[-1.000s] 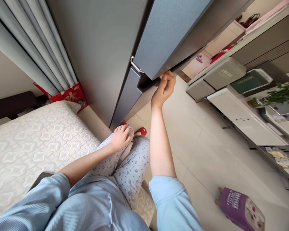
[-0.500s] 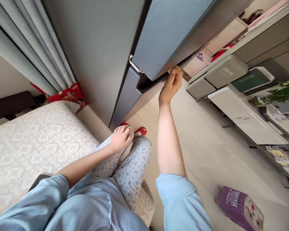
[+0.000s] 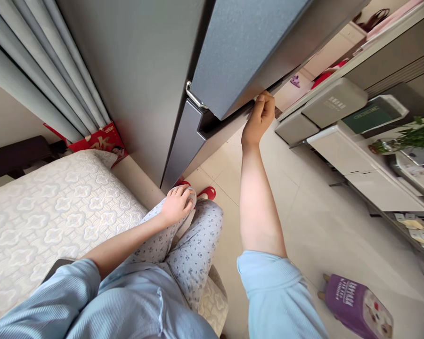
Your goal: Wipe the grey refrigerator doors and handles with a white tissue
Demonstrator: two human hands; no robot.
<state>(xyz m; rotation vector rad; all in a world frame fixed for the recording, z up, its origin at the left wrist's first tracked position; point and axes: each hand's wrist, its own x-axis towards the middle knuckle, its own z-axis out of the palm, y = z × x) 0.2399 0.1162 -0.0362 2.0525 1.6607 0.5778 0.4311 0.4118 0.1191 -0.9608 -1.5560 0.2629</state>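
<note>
I am seated beside a tall grey refrigerator (image 3: 144,80). My right hand (image 3: 260,118) is raised with its fingers curled under the lower edge of the upper fridge door (image 3: 247,47), gripping that edge. A metal hinge bracket (image 3: 194,98) shows at the door's corner, above the lower door (image 3: 187,141). My left hand (image 3: 177,203) rests on my knee over flower-print trousers (image 3: 191,245), fingers bent and lying on the cloth, holding nothing. Red slippers (image 3: 207,192) peek out past the knee.
A quilted white mattress (image 3: 45,212) lies at the left, grey curtains (image 3: 38,70) and a red box (image 3: 102,140) behind it. At the right stands a low white cabinet (image 3: 360,160) with boxes and a green plant (image 3: 417,134). A purple bag (image 3: 356,308) lies on the tiled floor.
My right hand has slid to the right along the bottom edge of the upper fridge door, and the door has swung slightly. My left hand has stayed on my knee.
</note>
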